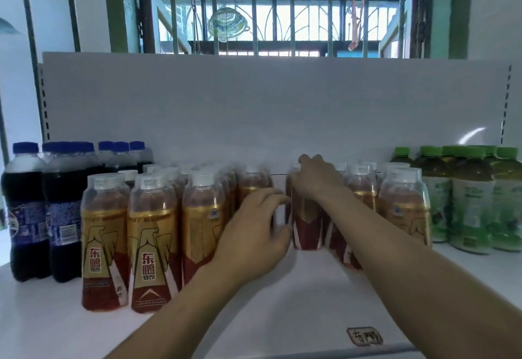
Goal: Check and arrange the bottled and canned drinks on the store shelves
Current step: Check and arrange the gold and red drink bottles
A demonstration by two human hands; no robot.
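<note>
A white shelf [282, 302] holds three kinds of drinks, all standing up.

On the left are dark cola bottles [65, 211] with blue caps. At least five caps show, but they are blurry.

Next come the gold and red bottles [152, 245] with white caps. Three stand in the front row on the left, and more stand in rows behind them, too blurry to count. Past a small gap stands the middle bottle [306, 223], with at least three more of the same kind to its right.

On the far right are green tea bottles [469, 203]. About five green caps show.

The right hand [313, 178] reaches far in, arm stretched over the shelf. Its fingers curl over the top of the middle bottle and grip it.

The left hand [254, 231] is in the gap, just beside that bottle, with its fingers bent. It is too blurry to tell if it holds anything.

One small sticker [364, 336] sits at the front edge of the shelf.
</note>
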